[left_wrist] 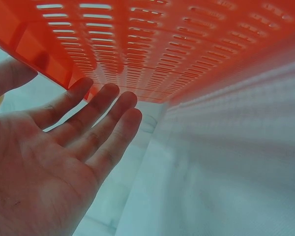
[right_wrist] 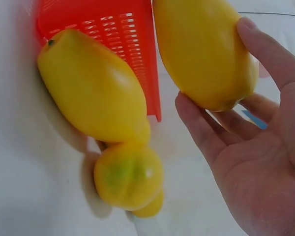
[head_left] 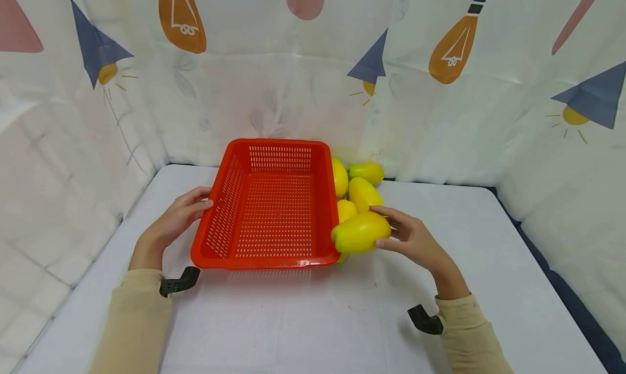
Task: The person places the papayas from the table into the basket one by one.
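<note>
"What's nearest?"
"Two beige cloth sleeves (head_left: 132, 325), each with a black, curved piece (head_left: 181, 281) at the wrist, above a desk (head_left: 303, 330) with a smooth white covering."

"And the right hand (head_left: 415, 241)?"
"Its thumb and fingers are spread about as wide as the fruit and curved round one end of a yellow papaya-like fruit (head_left: 362, 231), a plump, smooth-skinned oval. It's held up by the right rim of a red basket (head_left: 274, 262); I can't tell whether it touches the rim."

"The left hand (head_left: 178, 216)?"
"At the basket's left side, fingers nearly straight and slightly parted, grasping nothing fully; the thumb lies at the rim."

"Describe the basket."
"Thin moulded plastic, rectangular, with flared walls pierced by rows of small slots. Its inside is bare."

"Beyond the held fruit?"
"More yellow fruits (head_left: 365, 193), waxy and rounded, some tinged green, crowd along its right wall on the desk."

"Farthest?"
"A creased pale fabric backdrop (head_left: 293, 91), printed with orange bulbs (head_left: 182, 18) and blue lampshades (head_left: 370, 58)."
</note>
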Demonstrator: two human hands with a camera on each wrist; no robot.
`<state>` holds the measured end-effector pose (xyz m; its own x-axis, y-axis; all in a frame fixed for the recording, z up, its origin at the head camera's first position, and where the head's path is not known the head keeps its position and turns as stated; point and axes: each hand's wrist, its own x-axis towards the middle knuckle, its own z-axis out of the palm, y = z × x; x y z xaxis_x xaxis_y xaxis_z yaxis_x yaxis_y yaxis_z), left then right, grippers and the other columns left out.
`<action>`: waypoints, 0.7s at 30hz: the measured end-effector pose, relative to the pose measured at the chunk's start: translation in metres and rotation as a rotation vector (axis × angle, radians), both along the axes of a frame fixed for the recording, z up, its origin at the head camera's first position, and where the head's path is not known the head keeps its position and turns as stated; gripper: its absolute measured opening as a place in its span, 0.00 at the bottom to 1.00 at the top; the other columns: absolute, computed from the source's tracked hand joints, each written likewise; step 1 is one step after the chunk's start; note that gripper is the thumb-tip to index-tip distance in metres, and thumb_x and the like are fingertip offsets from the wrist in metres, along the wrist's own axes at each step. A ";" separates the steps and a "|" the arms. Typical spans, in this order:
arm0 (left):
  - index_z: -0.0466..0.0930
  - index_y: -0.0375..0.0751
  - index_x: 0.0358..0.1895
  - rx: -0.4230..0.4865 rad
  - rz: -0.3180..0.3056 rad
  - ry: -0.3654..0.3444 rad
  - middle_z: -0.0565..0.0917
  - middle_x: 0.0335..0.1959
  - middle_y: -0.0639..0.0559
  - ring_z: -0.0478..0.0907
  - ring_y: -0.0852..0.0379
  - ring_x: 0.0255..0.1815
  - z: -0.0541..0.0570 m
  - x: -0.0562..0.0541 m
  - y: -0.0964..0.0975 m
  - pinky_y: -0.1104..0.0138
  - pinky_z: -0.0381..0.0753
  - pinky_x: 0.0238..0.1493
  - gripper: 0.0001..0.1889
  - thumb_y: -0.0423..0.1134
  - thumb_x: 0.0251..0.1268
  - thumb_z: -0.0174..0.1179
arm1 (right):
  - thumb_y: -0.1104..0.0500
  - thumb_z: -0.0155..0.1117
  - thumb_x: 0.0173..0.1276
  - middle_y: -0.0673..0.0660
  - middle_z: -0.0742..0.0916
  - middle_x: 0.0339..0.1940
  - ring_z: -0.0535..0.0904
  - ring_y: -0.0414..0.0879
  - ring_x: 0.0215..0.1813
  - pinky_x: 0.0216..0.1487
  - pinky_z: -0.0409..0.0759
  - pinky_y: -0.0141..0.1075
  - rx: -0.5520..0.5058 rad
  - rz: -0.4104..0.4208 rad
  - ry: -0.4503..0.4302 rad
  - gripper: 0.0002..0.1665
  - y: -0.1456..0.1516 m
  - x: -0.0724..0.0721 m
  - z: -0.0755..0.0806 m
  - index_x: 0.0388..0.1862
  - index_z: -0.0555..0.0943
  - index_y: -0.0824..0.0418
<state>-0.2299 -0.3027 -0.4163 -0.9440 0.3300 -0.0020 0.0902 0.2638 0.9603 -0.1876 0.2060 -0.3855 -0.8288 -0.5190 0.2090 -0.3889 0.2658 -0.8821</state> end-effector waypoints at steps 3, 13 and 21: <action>0.61 0.35 0.66 0.001 -0.001 0.003 0.74 0.54 0.56 0.74 0.67 0.51 0.000 0.000 0.000 0.79 0.73 0.53 0.23 0.46 0.77 0.44 | 0.68 0.66 0.63 0.67 0.71 0.69 0.75 0.36 0.61 0.60 0.74 0.25 -0.015 -0.004 -0.006 0.36 -0.003 0.000 0.000 0.70 0.66 0.66; 0.63 0.35 0.65 0.000 -0.001 0.004 0.75 0.53 0.56 0.75 0.66 0.51 -0.002 -0.001 -0.001 0.78 0.73 0.53 0.22 0.46 0.77 0.44 | 0.67 0.67 0.63 0.63 0.72 0.69 0.75 0.38 0.61 0.60 0.75 0.26 -0.033 -0.010 -0.014 0.36 -0.008 -0.001 0.001 0.70 0.67 0.65; 0.62 0.35 0.67 -0.003 -0.001 -0.007 0.75 0.53 0.56 0.75 0.67 0.51 -0.002 -0.001 -0.002 0.78 0.73 0.53 0.24 0.47 0.77 0.44 | 0.67 0.67 0.62 0.62 0.72 0.69 0.74 0.38 0.62 0.61 0.74 0.26 -0.051 -0.004 -0.017 0.37 -0.012 -0.004 0.000 0.70 0.68 0.62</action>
